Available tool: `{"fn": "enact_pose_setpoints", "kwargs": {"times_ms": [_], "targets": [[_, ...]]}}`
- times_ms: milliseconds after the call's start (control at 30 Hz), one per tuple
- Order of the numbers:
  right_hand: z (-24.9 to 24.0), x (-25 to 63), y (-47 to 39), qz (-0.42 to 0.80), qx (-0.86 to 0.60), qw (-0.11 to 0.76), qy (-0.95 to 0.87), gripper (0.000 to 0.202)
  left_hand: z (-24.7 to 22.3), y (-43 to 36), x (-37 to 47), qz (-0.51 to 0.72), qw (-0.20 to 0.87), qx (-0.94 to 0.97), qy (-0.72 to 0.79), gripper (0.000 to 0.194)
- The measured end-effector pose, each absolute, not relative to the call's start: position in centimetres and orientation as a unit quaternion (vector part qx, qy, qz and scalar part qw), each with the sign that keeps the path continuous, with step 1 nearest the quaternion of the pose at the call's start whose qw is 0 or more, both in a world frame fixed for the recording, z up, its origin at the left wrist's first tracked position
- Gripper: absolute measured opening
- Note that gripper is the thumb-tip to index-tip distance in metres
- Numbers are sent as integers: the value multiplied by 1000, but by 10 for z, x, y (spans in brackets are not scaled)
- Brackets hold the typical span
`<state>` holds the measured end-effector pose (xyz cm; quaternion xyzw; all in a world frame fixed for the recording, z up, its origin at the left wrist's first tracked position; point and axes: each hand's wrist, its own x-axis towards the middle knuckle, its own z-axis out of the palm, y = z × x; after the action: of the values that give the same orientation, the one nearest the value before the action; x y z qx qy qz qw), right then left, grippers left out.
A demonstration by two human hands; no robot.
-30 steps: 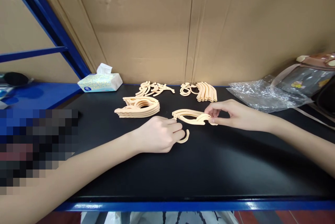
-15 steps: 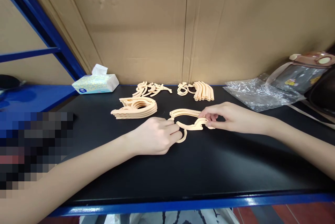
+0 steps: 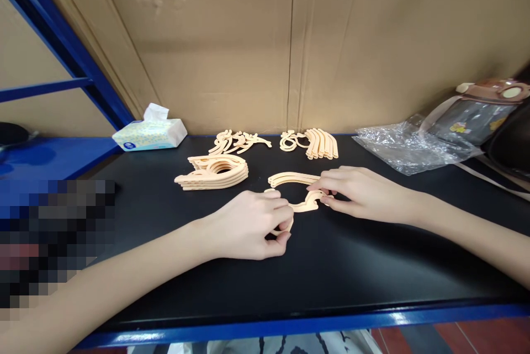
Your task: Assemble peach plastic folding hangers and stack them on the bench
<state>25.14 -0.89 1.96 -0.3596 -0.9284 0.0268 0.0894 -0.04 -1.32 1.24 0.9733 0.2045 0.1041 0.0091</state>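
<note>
My left hand (image 3: 254, 224) is curled, palm down, over a curved beige plastic piece (image 3: 292, 226) that looks like a clothes hanger hook; much of it is hidden under the fingers. My right hand (image 3: 351, 193) pinches the right end of a wavy beige hanger arm (image 3: 308, 203) between thumb and fingers. The arm's left end reaches to my left fingertips, where I cannot tell if the two parts are joined. Just behind lie long curved hanger arms (image 3: 292, 178), their right ends by my right fingers.
A stack of beige folded hangers (image 3: 213, 180) sits left of centre. Loose hanger parts (image 3: 238, 142), hooks (image 3: 289, 141) and a row of arms (image 3: 322, 144) lie along the cardboard wall. A tissue pack (image 3: 151, 133) stands back left; clear plastic (image 3: 397, 144) and a bottle (image 3: 472, 116) are at right.
My left hand has moved slightly nearer and its thumb now shows, apart from the fingers. My right hand and the pinched arm have come slightly left and nearer.
</note>
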Motion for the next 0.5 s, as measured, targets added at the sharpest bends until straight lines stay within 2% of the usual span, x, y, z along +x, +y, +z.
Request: {"fn": "enact_pose_setpoints", "kwargs": {"times_ms": [100, 200, 333, 500], "targets": [[19, 250, -9, -4, -358, 91, -929, 23, 21, -17, 0, 66, 65, 942, 322, 6], [18, 249, -10, -22, -351, 89, -932, 25, 27, -24, 1, 29, 40, 914, 402, 7], [16, 249, -10, -34, -348, 84, -933, 27, 29, -32, 5, -6, 11, 887, 462, 12], [15, 248, -12, -44, -338, 81, -937, 29, 26, -36, 7, -23, 52, 860, 507, 12]]}}
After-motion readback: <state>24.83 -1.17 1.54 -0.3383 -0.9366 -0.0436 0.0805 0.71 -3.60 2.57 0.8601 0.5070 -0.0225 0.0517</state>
